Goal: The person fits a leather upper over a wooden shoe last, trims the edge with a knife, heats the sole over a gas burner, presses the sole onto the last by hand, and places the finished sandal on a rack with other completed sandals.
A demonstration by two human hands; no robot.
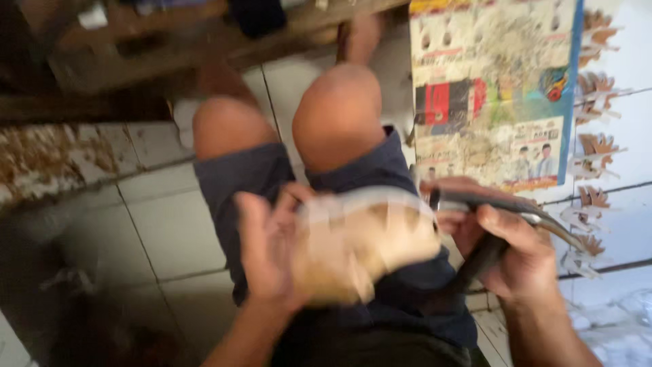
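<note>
Hands over lap: left hand [268, 248] grips blurred pale tan piece [360, 248]; right hand [506, 251] closed around dark-handled shears [502, 211]. Small cut shapes [591, 197] lie on floor beside printed poster [492, 95]; piece remains uncut, by appearance.

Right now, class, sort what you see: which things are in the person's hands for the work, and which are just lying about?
In hand:
- blurred tan, flat cut-out piece, in left hand
- dark-handled metal pliers-like tool, in right hand

Lying about:
- colourful printed poster on the floor
- row of small brown cut-out shapes on white tiles
- wooden bench
</note>
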